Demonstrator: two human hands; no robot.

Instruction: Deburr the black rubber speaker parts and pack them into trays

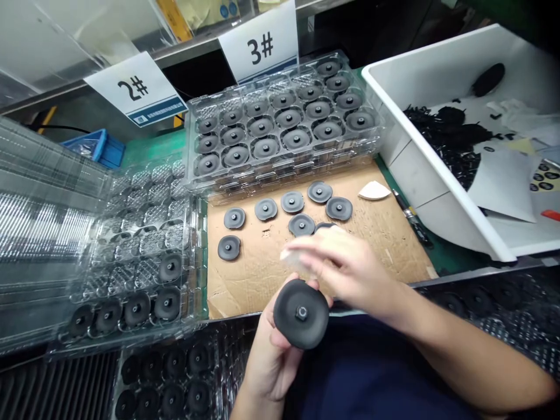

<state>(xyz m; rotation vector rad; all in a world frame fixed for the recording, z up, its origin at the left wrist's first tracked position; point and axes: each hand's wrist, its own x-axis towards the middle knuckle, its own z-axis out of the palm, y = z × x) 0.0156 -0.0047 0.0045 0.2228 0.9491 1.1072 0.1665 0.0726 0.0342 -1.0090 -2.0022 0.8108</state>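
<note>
My left hand (271,356) grips a round black rubber disc (301,314) with a small metal hub at its centre, held face up near the table's front edge. My right hand (345,265) hovers just above and behind the disc, smeared by motion, its fingertips near the disc's upper rim; I cannot make out whether it holds anything. Several similar grey discs (292,202) lie loose on a brown cardboard sheet (394,233) behind my hands.
A clear blister tray (284,122) full of discs stands behind the cardboard, under a "3#" sign (260,46). A partly filled clear tray (144,280) lies left. A white bin (437,169) of black scraps sits right. More trays of discs lie at the front.
</note>
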